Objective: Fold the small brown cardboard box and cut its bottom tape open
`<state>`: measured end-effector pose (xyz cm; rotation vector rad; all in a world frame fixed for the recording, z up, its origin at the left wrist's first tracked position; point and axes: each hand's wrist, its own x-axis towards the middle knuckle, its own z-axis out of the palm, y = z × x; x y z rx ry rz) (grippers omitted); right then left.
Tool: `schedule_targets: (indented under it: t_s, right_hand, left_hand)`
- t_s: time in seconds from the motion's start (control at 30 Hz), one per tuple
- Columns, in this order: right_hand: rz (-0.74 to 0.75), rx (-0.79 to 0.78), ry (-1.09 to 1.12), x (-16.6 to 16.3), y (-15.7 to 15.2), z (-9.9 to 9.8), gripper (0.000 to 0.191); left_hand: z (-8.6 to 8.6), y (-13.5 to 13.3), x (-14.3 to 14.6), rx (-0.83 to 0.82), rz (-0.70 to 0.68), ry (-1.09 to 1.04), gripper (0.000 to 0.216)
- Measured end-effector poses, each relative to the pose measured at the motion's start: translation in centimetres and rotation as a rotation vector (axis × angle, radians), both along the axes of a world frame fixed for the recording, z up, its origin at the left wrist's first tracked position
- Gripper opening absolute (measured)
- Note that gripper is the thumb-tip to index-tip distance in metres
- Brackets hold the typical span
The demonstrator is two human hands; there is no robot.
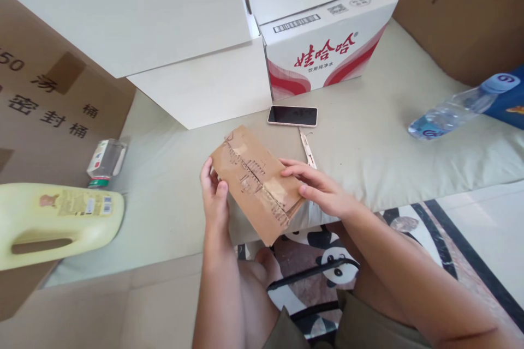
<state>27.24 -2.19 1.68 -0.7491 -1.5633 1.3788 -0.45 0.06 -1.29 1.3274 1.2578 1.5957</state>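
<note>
- Cardboard (256, 182) held flat over the cushion (368, 142) edge, taped face up.
- Our left hand (215, 196) grips its left end, thumb on top.
- Our right hand (321, 188) clasps its right end.
- Phone (292, 115) lies just beyond; bottle (458, 109) well right.

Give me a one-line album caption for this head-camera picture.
Both hands, left hand and right hand, hold a taped cardboard piece near a phone.

Home floor, panda mat (327, 253), stacked cartons (327, 43)
</note>
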Motion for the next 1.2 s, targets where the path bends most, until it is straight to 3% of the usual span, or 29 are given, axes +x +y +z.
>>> schedule_targets:
  t_s: [0.17, 0.4, 1.2]
  right_hand:
    - [-0.078, -0.04, 0.016, -0.2, 0.2, -0.3, 0.034]
    - [-0.23, -0.122, -0.191, -0.8, 0.5, -0.1, 0.026]
    - [-0.2, -0.076, -0.23, -0.8, 0.5, 0.5, 0.024]
  left_hand:
    - [0.2, -0.1, -0.2, -0.033, -0.032, -0.005, 0.076]
    - [-0.1, 0.0, -0.6, -0.043, -0.043, -0.014, 0.075]
    - [0.3, -0.3, -0.2, -0.065, -0.011, -0.036, 0.076]
